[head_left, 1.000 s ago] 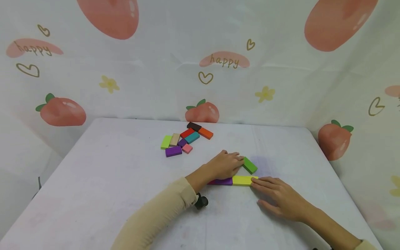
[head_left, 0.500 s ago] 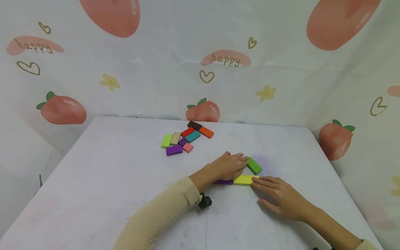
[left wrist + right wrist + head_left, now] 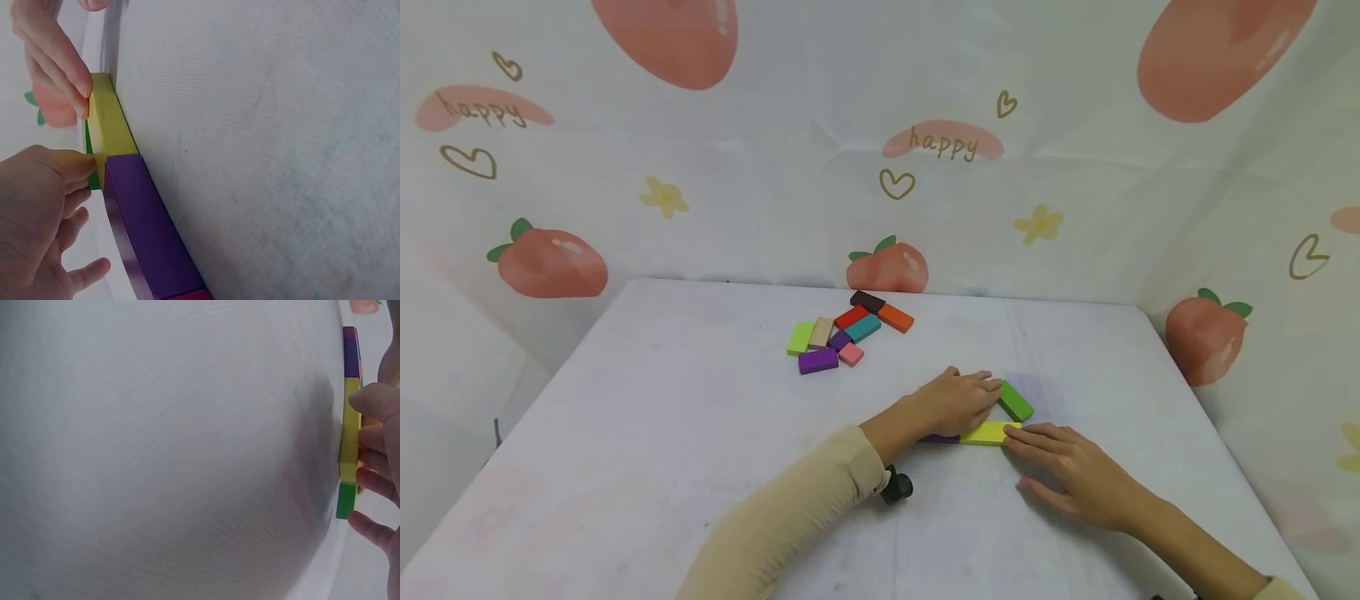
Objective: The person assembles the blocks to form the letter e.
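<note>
In the head view, my left hand [image 3: 957, 402] reaches over a row of blocks and pinches the left end of a green block [image 3: 1016, 402], just beyond the row. Its thumb tip overlaps the green block [image 3: 95, 181] in the left wrist view; the other fingers are loosely bent. My right hand [image 3: 1071, 471] lies with straight fingers at the right end of a yellow block [image 3: 985, 433], its index fingertip on it. A purple block [image 3: 150, 225] joins the yellow one end to end, with a sliver of a magenta block [image 3: 190, 295] after it. The left hand partly hides this row from above.
Farther back on the white table [image 3: 685, 400], a loose cluster holds several blocks, among them a purple one [image 3: 817, 361], a teal one [image 3: 862, 328], an orange one [image 3: 896, 317] and a black one [image 3: 867, 301]. A printed cloth [image 3: 775, 208] hangs behind the table.
The left hand and the green block have shifted to the right and slightly nearer, along the row. The right hand and the yellow block have stayed almost in place.
</note>
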Action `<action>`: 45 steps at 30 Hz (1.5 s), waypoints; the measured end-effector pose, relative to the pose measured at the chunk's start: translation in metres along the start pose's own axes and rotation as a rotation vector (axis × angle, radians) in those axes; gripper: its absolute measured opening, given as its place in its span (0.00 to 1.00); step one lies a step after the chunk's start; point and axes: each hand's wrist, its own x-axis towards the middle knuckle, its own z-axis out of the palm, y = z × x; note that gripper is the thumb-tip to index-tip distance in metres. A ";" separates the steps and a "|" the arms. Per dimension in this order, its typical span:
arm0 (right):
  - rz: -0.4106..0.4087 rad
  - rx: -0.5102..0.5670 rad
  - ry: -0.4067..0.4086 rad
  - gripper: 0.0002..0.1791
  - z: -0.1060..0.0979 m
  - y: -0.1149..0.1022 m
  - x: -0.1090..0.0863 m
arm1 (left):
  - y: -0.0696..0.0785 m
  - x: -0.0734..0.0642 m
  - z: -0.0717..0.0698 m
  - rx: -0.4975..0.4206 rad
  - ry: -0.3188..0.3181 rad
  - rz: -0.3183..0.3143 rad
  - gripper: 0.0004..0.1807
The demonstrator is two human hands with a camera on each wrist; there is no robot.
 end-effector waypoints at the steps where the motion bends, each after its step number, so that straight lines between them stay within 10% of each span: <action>1: -0.001 -0.002 0.002 0.31 0.000 0.000 0.000 | 0.000 0.001 0.000 -0.001 0.001 0.002 0.26; 20: 0.011 0.011 -0.006 0.31 0.001 -0.001 -0.001 | -0.005 0.003 -0.004 0.025 0.014 0.058 0.24; 45: 0.045 0.007 -0.042 0.31 0.000 0.000 -0.002 | -0.016 0.004 0.000 -0.192 0.045 -0.014 0.24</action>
